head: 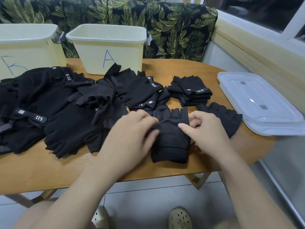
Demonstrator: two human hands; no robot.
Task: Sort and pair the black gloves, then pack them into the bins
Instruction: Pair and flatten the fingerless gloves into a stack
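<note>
Head view: left hand (pixel 132 129) and right hand (pixel 203 131) pinch a black glove (pixel 171 138) at the wooden table's (pixel 115 167) near edge. Loose gloves (pixel 54 109) and a neat stack (pixel 191 90) read "5.11". Behind stand bin A (pixel 109 52) and another lettered bin (pixel 24 50), insides hidden; clear lids (pixel 259 103) lie right.

Oval wooden table (pixel 49 171): pale plastic bin marked A (pixel 109 47) at back centre, second pale plastic bin (pixel 24 47) to its left. Loose heap of black fingerless gloves (pixel 57 109) in front of the bins. Small stack of black gloves (pixel 191 91) right of the heap. Two stacked clear plastic lids (pixel 259 103) at right edge.
</note>
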